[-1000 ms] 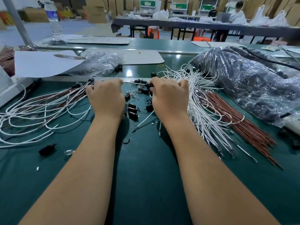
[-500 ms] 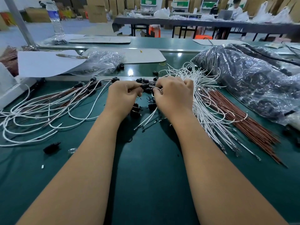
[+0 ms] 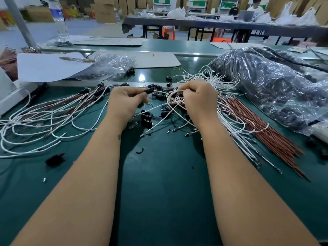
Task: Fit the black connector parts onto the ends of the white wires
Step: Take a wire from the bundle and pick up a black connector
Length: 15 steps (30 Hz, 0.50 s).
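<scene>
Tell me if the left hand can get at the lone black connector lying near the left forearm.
Probably not right away: the left hand grips a black connector on a white wire. The lone connector lies uncovered on the mat.

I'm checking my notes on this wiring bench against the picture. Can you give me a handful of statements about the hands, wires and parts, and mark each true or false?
1. The left hand pinches a black connector. True.
2. The right hand lies flat and open on the table. False: its fingers are curled round white wires.
3. The bundle of brown wires lies to the right of the right hand. True.
4. The water bottle stands at the near edge, beside the elbows. False: it stands at the far left, behind the white sheet.
5. Loose black connectors lie on the green table between the two hands. True.
</scene>
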{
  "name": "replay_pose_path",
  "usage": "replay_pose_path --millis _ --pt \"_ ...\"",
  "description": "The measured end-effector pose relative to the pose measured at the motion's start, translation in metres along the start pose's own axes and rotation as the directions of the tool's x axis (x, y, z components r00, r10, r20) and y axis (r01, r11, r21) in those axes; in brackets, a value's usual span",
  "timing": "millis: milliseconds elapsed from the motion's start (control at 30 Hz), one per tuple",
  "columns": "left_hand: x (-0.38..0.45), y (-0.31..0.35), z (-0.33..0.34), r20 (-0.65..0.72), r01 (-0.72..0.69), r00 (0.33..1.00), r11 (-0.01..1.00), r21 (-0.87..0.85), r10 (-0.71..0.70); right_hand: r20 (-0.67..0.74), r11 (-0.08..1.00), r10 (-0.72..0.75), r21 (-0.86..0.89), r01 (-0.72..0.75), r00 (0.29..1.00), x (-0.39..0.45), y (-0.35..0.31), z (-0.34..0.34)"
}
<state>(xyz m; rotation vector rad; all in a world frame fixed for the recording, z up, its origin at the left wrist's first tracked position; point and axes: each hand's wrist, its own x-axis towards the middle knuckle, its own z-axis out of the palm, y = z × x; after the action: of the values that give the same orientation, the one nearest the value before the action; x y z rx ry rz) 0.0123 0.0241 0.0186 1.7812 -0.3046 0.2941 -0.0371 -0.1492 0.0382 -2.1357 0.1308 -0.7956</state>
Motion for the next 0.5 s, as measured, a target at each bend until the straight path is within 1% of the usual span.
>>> replay_pose_path --millis 100,233,300,367,433,500 --pt "-0.002 0.002 0.001 0.031 0.001 1.0 1.0 0.01 -0.002 0.008 0.997 -0.07 0.022 0.069 0.998 -0.002 0.001 0.002" --pt "-0.006 0.009 0.008 0.115 -0.017 0.993 0.999 0.036 0.013 0.058 0.974 -0.222 -0.035 0.224 0.973 -0.003 0.002 0.007" --pt "-0.007 0.01 0.012 0.131 -0.009 0.991 0.999 0.049 0.002 0.055 0.965 -0.256 -0.051 0.258 0.965 -0.002 0.002 0.008" --pt "-0.006 0.009 0.012 0.094 0.026 0.995 0.999 0.037 -0.03 0.008 0.964 -0.265 -0.013 0.265 0.964 -0.001 0.003 0.007" --pt "-0.003 0.007 0.009 0.006 0.062 0.998 0.998 -0.012 -0.062 -0.029 0.957 -0.289 0.034 0.29 0.957 0.0 0.003 0.005" --pt "0.001 0.005 0.005 -0.094 0.072 0.993 0.996 -0.047 -0.076 -0.026 0.952 -0.303 0.041 0.303 0.953 -0.001 0.002 0.003"
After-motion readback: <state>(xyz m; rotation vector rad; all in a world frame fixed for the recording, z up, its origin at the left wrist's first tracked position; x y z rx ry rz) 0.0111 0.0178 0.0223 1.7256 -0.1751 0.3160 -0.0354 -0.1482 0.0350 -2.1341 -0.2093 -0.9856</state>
